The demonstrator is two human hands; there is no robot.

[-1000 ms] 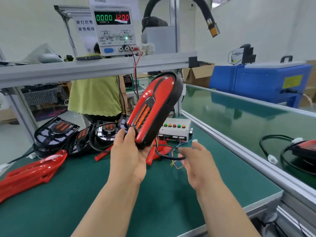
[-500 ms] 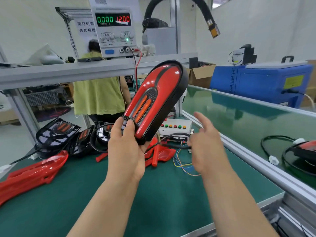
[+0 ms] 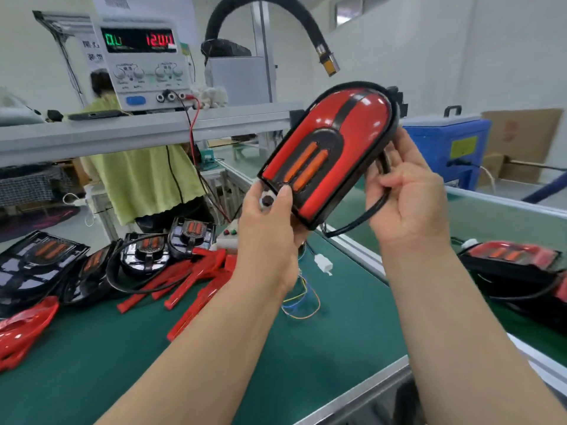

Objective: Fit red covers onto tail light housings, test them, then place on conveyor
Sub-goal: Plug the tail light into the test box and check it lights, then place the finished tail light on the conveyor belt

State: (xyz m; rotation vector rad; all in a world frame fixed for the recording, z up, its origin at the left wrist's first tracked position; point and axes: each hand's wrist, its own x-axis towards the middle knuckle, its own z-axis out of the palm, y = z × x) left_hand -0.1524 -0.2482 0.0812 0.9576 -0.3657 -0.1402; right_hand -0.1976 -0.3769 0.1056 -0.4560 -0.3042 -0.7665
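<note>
I hold an assembled tail light [image 3: 329, 145], red cover on a black housing, tilted up above the bench. My left hand [image 3: 270, 228] grips its lower end, thumb near the orange strips. My right hand [image 3: 402, 191] holds its right edge and the black cable [image 3: 362, 217] that hangs from it, ending in a white plug [image 3: 323, 263]. Several bare black housings [image 3: 144, 256] lie at the left. Loose red covers [image 3: 196, 283] lie beside them, with more red covers [image 3: 21, 329] at the far left. A finished light [image 3: 512, 262] lies on the conveyor [image 3: 478, 216].
A power supply [image 3: 144, 65] with lit digits stands on the shelf, red and black leads hanging down. A small button box [image 3: 228, 237] and coloured wires [image 3: 302, 302] lie on the green mat. A person in a yellow-green top stands behind the bench. A blue machine [image 3: 448, 148] is beyond the conveyor.
My right hand has come up from the cable and taken the light's right edge. The light has moved right, toward the conveyor, and turned more face-on. The plug now dangles free.
</note>
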